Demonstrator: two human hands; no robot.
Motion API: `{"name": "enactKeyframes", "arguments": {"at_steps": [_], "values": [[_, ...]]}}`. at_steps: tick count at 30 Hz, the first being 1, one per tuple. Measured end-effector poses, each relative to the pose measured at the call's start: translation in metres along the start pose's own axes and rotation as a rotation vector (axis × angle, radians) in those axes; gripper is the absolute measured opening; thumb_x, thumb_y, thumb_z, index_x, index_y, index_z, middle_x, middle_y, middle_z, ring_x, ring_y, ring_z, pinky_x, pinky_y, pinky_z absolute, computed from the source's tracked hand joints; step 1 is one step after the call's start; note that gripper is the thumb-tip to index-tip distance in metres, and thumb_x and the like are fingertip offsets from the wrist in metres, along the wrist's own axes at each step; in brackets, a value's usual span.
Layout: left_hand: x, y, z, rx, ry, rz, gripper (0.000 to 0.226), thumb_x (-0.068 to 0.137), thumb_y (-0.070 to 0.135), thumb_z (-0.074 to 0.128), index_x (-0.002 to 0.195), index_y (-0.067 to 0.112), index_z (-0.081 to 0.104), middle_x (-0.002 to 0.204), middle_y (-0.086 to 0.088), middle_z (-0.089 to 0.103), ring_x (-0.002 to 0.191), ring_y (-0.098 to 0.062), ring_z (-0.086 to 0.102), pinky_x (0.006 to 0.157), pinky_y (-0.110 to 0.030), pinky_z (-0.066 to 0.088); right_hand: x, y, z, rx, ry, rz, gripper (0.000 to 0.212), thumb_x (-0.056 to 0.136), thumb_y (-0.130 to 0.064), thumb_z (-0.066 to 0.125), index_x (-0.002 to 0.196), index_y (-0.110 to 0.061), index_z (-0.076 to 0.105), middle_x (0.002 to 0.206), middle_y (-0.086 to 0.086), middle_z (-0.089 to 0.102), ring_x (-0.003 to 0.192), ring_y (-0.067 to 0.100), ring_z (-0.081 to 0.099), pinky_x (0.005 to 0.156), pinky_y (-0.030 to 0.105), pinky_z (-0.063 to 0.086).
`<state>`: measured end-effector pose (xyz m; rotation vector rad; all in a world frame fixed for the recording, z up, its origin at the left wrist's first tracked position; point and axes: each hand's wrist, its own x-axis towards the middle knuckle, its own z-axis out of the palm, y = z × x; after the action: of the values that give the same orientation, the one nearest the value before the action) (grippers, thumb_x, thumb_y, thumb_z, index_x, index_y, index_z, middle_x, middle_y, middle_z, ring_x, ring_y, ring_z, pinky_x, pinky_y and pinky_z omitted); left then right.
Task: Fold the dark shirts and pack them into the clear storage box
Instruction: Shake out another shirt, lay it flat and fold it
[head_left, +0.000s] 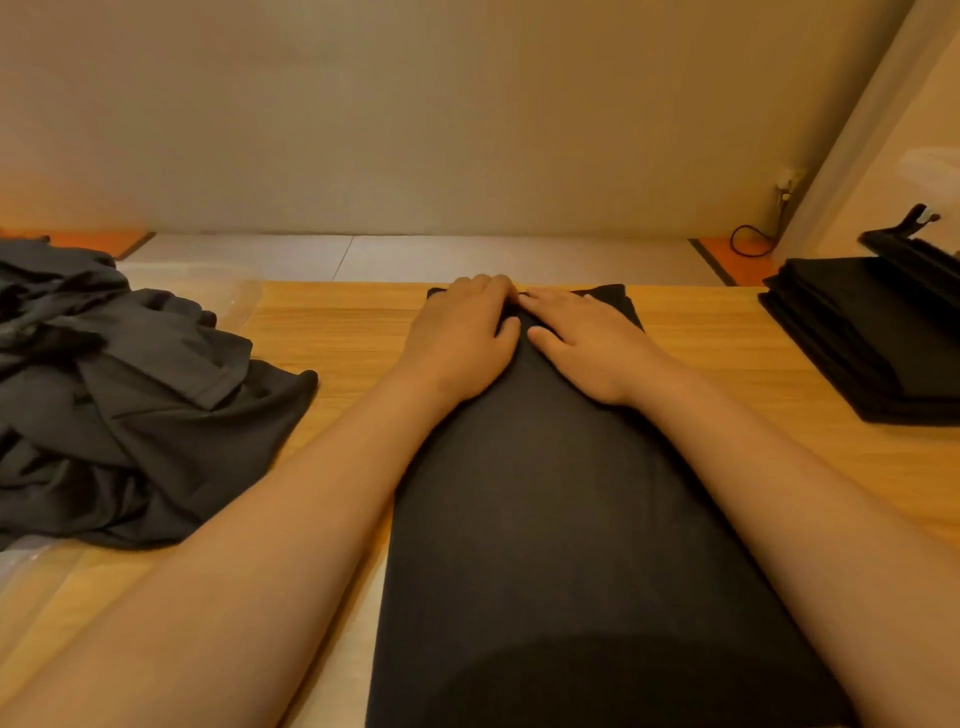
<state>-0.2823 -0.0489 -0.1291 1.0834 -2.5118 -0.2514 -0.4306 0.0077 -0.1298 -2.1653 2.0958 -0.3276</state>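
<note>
**Soft layers may slide at the far edge**

The shirt (545, 493) lies in the frame centre as a long, smooth, matte black strip on the wood-grain counter (337, 332). My left grip (462, 338) curls over its far edge and holds it; my right grip (587, 343) presses flat, fingers straight. If I pull unevenly, the soft layers may slide and the fold go crooked. Left: a crumpled pile (130, 389). Right: a neat, flat stack (857, 338).

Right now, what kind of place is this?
Probably an indoor clothes-folding workspace: a light wooden table, a crumpled heap of dark shirts and a neat stack of folded dark shirts.
</note>
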Motion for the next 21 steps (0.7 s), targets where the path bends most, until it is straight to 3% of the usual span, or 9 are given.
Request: {"name": "enactKeyframes", "arguments": {"at_steps": [4, 9, 17, 21], "values": [[0.005, -0.005, 0.006, 0.023, -0.064, 0.012, 0.046, 0.100, 0.033, 0.040, 0.142, 0.016, 0.043, 0.145, -0.004, 0.046, 0.133, -0.020, 0.040, 0.110, -0.035, 0.030, 0.006, 0.006, 0.007, -0.069, -0.017, 0.040, 0.053, 0.103, -0.039, 0.026, 0.154, -0.025, 0.017, 0.161, -0.006, 0.013, 0.147, 0.008, 0.007, 0.120, 0.035, 0.005], [0.008, -0.020, 0.000, 0.100, -0.279, 0.016, 0.060, 0.100, 0.050, 0.029, 0.153, 0.027, 0.016, 0.162, 0.006, 0.010, 0.148, -0.009, 0.006, 0.120, -0.034, 0.002, 0.006, 0.013, 0.003, -0.088, -0.062, 0.114, 0.055, 0.102, -0.045, 0.018, 0.154, -0.027, 0.011, 0.162, -0.007, 0.005, 0.148, 0.008, 0.000, 0.119, 0.036, 0.000], [0.008, -0.043, -0.005, 0.088, -0.265, -0.102, 0.059, 0.100, 0.053, 0.024, 0.153, 0.030, 0.015, 0.162, 0.005, 0.009, 0.149, -0.012, 0.004, 0.121, -0.040, 0.005, 0.000, 0.055, -0.009, -0.044, -0.084, 0.334, 0.052, 0.104, -0.038, 0.008, 0.154, -0.023, 0.005, 0.162, -0.004, -0.001, 0.148, 0.013, -0.004, 0.119, 0.039, 0.000], [-0.001, -0.035, -0.013, 0.100, -0.182, -0.110, 0.065, 0.099, 0.054, 0.025, 0.155, 0.026, 0.008, 0.163, 0.003, 0.001, 0.149, -0.010, -0.003, 0.121, -0.038, -0.004, -0.005, 0.045, -0.021, -0.059, 0.038, 0.280, 0.053, 0.105, -0.036, 0.012, 0.154, -0.018, 0.004, 0.162, -0.001, -0.005, 0.148, 0.013, -0.007, 0.118, 0.038, -0.003]]}}
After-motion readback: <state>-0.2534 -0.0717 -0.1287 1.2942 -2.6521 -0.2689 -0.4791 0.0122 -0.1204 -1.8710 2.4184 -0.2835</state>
